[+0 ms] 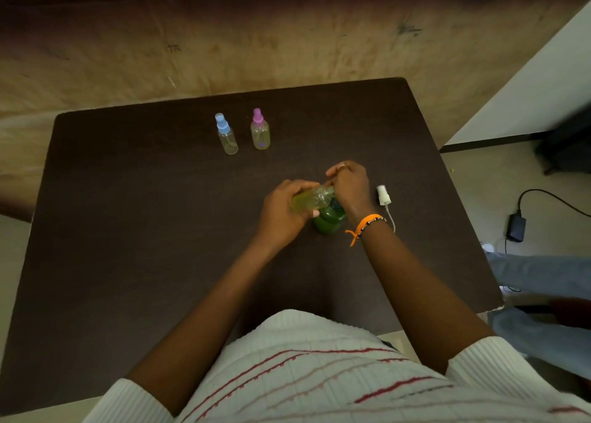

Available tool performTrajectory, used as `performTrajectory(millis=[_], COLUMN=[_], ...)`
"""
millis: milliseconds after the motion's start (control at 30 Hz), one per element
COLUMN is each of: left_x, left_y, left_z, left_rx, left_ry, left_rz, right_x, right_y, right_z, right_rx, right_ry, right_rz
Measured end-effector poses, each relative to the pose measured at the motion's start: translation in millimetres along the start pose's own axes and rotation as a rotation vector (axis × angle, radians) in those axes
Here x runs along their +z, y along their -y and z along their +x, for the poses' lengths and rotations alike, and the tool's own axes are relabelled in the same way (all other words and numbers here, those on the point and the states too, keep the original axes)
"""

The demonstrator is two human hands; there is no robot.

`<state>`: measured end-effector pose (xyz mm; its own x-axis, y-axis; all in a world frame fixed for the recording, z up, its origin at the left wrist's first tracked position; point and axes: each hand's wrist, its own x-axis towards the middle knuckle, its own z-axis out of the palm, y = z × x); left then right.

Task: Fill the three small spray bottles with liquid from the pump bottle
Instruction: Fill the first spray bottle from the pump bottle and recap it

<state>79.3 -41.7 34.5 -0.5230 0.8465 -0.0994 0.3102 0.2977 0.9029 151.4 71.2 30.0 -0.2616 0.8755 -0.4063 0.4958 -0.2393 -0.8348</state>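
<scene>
My left hand (281, 210) grips a clear small spray bottle (311, 199) without its cap, tilted on its side, its mouth toward the pump bottle's top. It holds yellowish liquid. My right hand (350, 184) is closed over the top of the green pump bottle (329, 221), which stands on the dark table (144, 231); the pump head is hidden under the hand. A white spray cap (383, 195) with its tube lies to the right of the hand. Farther back stand a blue-capped spray bottle (226, 135) and a pink-capped spray bottle (260, 130), which has yellowish liquid.
The table's right edge lies near a white wall, with a black charger and cable (516, 227) on the floor beside it. Another person's jeans-clad legs (543, 275) are at the right. A tan floor lies beyond the table's far edge.
</scene>
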Motion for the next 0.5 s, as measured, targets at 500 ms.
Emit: performTrajectory(millis=[500], left_x=[-1.3], left_y=[-2.1], left_z=[-1.2], left_rx=[-0.001], left_ry=[0.010], left_rz=[0.033], right_x=[1.1], right_y=[-12.9], right_z=[9.8], right_rx=[-0.044], right_ry=[0.052], right_rz=[0.057])
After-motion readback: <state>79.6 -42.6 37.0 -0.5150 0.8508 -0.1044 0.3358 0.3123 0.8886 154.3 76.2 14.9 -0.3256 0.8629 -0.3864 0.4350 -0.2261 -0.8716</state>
